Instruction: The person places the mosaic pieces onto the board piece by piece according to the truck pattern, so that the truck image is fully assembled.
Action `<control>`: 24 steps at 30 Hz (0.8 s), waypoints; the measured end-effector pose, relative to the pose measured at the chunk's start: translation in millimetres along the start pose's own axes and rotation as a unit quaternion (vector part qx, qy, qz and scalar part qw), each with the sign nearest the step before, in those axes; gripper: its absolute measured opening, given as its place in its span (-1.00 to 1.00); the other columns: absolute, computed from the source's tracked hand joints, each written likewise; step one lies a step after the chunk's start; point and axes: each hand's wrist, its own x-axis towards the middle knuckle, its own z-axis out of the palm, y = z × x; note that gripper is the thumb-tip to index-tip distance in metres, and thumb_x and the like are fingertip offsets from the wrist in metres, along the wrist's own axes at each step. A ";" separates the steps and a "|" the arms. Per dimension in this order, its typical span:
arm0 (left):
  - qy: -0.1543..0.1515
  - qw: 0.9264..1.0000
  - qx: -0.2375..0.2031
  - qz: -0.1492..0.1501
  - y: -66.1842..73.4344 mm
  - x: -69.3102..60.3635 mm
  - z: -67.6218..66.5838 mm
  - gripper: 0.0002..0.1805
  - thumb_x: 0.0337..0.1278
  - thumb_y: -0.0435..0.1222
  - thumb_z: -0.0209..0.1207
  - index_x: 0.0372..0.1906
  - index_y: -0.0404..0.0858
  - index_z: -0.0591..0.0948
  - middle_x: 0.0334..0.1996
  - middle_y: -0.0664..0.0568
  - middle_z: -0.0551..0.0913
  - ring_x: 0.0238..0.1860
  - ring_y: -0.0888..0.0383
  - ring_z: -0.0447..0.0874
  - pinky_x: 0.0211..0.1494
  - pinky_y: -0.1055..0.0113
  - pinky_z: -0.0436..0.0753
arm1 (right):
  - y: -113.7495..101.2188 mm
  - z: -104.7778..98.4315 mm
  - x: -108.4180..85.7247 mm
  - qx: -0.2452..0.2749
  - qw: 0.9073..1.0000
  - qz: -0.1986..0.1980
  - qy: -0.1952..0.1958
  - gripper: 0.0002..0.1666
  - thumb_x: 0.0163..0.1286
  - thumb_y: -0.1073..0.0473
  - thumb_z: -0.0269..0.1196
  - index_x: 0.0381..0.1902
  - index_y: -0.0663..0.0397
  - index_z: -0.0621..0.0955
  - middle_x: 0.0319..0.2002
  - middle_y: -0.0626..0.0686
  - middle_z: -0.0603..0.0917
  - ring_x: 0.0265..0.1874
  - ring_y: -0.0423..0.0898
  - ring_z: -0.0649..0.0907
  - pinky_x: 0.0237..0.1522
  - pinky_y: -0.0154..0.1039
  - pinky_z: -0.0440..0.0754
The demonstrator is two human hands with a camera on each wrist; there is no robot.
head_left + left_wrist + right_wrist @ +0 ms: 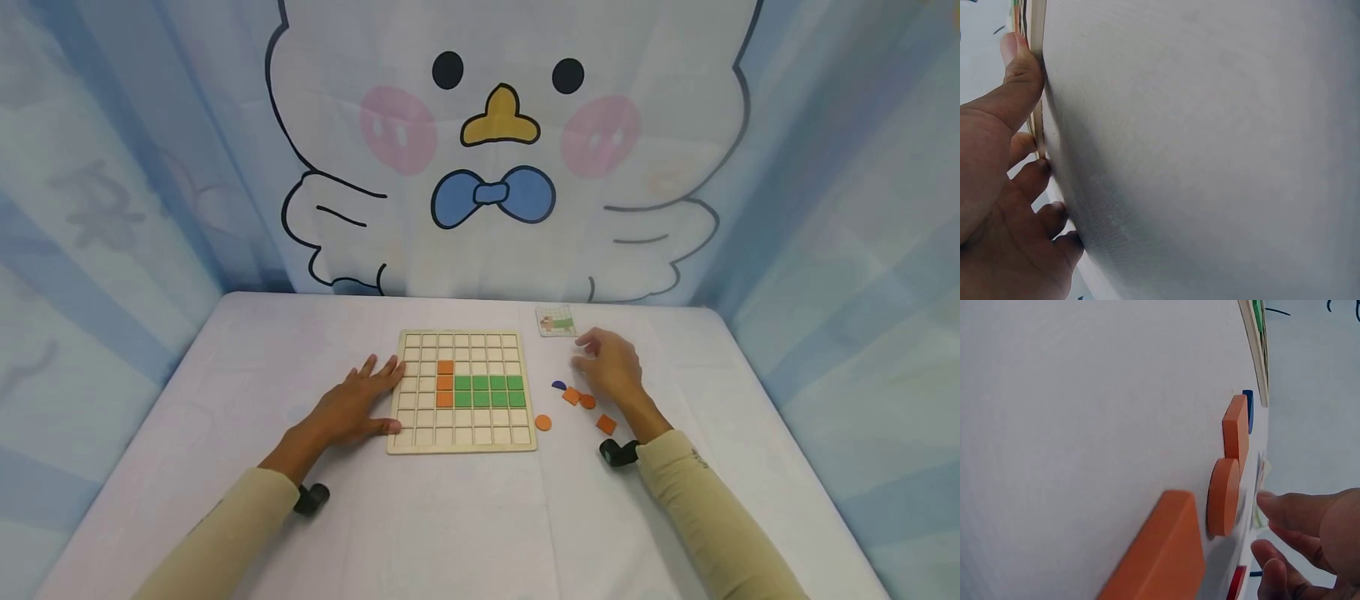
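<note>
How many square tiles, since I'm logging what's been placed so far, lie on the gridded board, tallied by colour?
Orange square tiles: 3
Green square tiles: 8
Total on the gridded board: 11

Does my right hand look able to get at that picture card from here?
Likely yes: your right hand looks empty and is close to the picture card; the loose orange pieces lie nearer you, apparently out of the way.
</note>
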 end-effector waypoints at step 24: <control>-0.004 1.000 -0.002 -0.011 -1.1 1.1 1.8 0.16 0.18 0.04 0.47 0.74 -0.07 0.05 0.75 -0.05 -0.03 0.76 -0.28 -0.22 0.69 -0.38 0.06 | 33.7 -15.5 -9.0 0.009 0.999 0.042 0.013 -0.60 0.49 0.14 0.38 0.23 0.09 0.66 0.07 0.25 0.73 0.04 0.21 0.65 0.09 0.11 0.71</control>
